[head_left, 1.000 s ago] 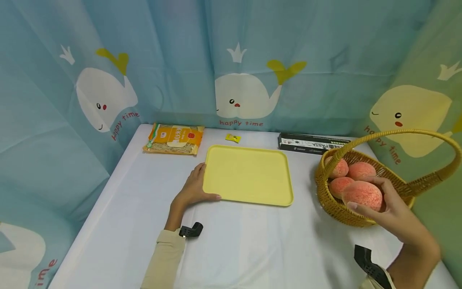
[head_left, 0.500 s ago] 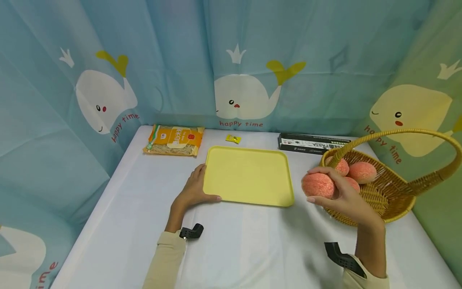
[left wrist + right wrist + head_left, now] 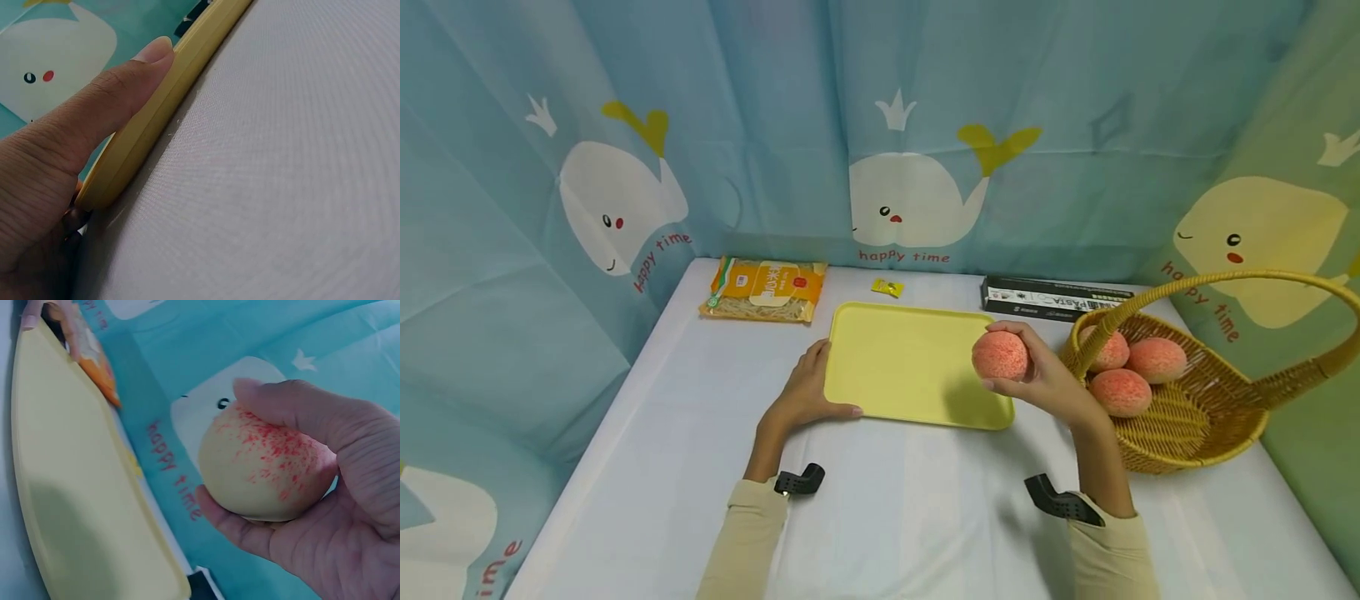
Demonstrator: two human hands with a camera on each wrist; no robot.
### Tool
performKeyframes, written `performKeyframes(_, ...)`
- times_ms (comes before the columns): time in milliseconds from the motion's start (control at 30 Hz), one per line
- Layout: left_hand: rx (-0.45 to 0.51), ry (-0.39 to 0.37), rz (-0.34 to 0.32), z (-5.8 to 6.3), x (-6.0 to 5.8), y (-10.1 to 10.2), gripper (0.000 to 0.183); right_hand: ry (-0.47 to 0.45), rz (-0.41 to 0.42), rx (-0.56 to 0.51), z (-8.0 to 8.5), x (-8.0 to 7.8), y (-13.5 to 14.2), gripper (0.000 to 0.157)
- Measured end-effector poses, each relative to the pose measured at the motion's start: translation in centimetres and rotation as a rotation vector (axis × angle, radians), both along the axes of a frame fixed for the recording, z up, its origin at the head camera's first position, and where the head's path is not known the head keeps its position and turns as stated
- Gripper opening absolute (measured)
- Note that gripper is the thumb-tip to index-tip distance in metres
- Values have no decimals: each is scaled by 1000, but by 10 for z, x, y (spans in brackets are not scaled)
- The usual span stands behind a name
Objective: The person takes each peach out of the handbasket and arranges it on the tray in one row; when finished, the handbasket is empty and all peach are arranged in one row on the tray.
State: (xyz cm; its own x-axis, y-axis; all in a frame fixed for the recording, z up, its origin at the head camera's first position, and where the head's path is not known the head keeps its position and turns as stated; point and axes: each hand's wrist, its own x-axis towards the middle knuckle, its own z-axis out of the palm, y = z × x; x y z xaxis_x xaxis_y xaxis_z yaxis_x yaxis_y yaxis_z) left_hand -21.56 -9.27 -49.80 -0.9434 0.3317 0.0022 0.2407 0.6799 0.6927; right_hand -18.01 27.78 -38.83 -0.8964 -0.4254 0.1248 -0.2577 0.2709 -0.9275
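My right hand point(image 3: 1051, 385) holds a peach point(image 3: 1000, 356) between thumb and fingers, above the right end of a yellow tray point(image 3: 910, 362). In the right wrist view the peach point(image 3: 265, 465) shows a pale side speckled with red, and the tray lies below it with a shadow on it. My left hand point(image 3: 803, 389) grips the near left corner of the tray, fingers along the left side and thumb against the front edge. The left wrist view shows that thumb point(image 3: 119, 94) on the tray's rim point(image 3: 134, 147). Three more peaches point(image 3: 1122, 392) lie in a wicker basket point(image 3: 1225, 433) at the right.
Behind the tray lie an orange noodle bag point(image 3: 765, 290), a small yellow packet point(image 3: 887, 287) and a black pasta box point(image 3: 1052, 298). The basket's tall handle point(image 3: 1262, 279) arches over it. A blue curtain point(image 3: 775, 125) with whale prints encloses the white table.
My right hand has lifted the peach out of the basket and carried it left to above the tray. My left hand has stayed at the tray's corner.
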Motion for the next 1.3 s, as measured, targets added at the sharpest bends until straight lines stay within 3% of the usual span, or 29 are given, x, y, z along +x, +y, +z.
performKeyframes(433, 0, -5, -2, -1, 0, 0, 131, -49, -52, 18, -11, -34, -24, 73)
performKeyframes(967, 5, 8, -11, -3, 1, -1, 130, -146, -64, 40, -41, -77, -65, 74)
performKeyframes(1300, 4, 11, -13, -1, 1, -1, 131, -192, -65, 59, -26, -77, -100, 71)
